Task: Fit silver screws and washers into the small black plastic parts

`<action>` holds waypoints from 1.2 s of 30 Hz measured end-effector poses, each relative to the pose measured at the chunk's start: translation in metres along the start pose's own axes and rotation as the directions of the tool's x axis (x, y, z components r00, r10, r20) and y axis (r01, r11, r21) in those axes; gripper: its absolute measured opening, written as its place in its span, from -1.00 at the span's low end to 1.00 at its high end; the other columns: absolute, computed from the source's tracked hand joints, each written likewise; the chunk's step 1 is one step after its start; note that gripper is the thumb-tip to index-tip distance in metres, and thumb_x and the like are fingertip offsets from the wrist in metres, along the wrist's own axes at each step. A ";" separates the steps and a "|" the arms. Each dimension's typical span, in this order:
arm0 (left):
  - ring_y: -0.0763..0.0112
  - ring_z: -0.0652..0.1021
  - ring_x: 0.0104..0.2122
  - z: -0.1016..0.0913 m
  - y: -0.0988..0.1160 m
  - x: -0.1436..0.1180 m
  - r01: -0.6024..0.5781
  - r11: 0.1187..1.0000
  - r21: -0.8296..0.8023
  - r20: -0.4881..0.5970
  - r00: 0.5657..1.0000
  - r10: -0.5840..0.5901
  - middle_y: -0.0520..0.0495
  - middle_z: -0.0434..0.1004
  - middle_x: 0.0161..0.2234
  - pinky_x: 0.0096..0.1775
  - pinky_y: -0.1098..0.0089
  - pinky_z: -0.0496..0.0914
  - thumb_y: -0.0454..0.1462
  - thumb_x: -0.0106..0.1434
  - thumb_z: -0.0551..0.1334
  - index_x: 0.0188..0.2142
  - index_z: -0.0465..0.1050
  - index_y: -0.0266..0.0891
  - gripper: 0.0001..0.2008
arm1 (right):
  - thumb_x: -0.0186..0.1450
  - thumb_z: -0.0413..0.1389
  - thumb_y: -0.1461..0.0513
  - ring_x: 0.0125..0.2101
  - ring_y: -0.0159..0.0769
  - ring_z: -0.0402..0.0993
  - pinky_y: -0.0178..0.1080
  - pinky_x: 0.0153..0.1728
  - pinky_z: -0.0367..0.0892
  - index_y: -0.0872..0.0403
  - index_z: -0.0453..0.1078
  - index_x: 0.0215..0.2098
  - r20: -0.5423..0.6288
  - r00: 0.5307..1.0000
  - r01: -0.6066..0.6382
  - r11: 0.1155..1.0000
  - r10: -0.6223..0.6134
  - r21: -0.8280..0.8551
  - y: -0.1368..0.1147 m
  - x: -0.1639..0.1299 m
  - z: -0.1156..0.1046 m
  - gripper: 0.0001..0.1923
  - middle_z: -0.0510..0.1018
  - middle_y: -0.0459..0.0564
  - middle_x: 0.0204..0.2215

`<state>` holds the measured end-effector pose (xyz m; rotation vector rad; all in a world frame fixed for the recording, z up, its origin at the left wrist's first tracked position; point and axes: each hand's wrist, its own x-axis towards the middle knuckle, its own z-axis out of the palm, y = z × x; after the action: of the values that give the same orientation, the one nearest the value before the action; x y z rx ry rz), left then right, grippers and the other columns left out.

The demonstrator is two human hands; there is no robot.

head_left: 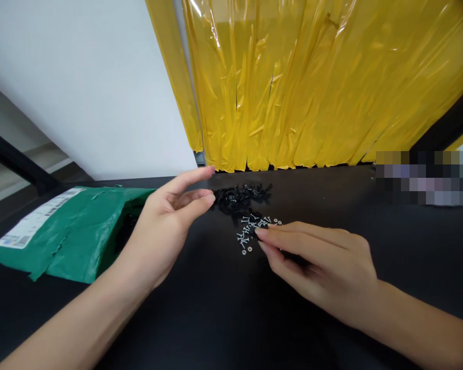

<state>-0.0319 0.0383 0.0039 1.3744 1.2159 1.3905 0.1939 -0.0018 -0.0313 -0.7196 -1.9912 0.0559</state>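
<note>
Screws [254, 228] between left hand [170, 226], right hand [320, 267], bare table [216, 308] nearer

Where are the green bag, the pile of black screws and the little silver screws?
green bag [81, 231], head view, on its crinkled middle.
black screws [237, 196], head view, middle of the pile.
silver screws [250, 228], head view, middle of the scattered cluster.

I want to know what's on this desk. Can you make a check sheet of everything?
Surface: black table, dark and plain.
Job's things: pile of black screws; small silver screws scattered beside it.
Clutter: torn green bag with a white label, at left.
Hands: left hand open, fingertips at the black pile; right hand with fingers touching the silver screws; whether it grips one cannot be told.
Cables: nothing seen.
Surroundings: yellow plastic sheet, white wall.
</note>
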 end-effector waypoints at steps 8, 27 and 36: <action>0.43 0.51 -0.17 0.007 0.007 -0.008 0.299 0.918 -0.261 0.141 0.953 -0.270 -0.03 0.58 -0.09 -0.18 0.49 0.47 -0.28 0.19 0.42 -0.26 0.67 -0.20 -0.89 | 0.34 0.21 0.43 -0.40 -0.38 0.68 -0.37 -0.35 0.61 0.03 0.55 -0.06 -0.015 1.000 -0.026 0.998 0.027 0.050 0.000 0.001 -0.001 -0.74 0.74 -0.05 -0.31; 0.48 0.61 -0.32 0.012 0.009 -0.021 -0.225 0.965 0.135 0.452 0.881 0.142 0.01 0.68 -0.20 -0.26 0.48 0.51 -0.36 0.28 0.40 -0.15 0.70 -0.07 -0.81 | 0.34 0.31 0.26 -0.33 -0.32 0.71 -0.26 -0.21 0.63 -0.02 0.43 0.11 0.315 0.774 -0.582 0.421 0.549 0.695 0.002 0.007 0.001 -0.62 0.73 -0.10 -0.39; 0.45 0.62 -0.35 0.013 0.005 -0.022 -0.057 0.996 0.067 0.420 0.907 0.023 -0.01 0.70 -0.24 -0.32 0.46 0.49 -0.34 0.22 0.45 -0.29 0.64 -0.11 -0.91 | 0.30 0.32 0.32 -0.40 -0.41 0.66 -0.41 -0.36 0.55 -0.07 0.48 0.05 0.219 0.816 -0.530 0.542 0.535 0.652 0.000 0.004 0.001 -0.63 0.71 -0.15 -0.39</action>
<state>-0.0170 0.0171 0.0030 1.6575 0.9653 1.0079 0.1918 0.0001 -0.0281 -0.7795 -1.4766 1.1224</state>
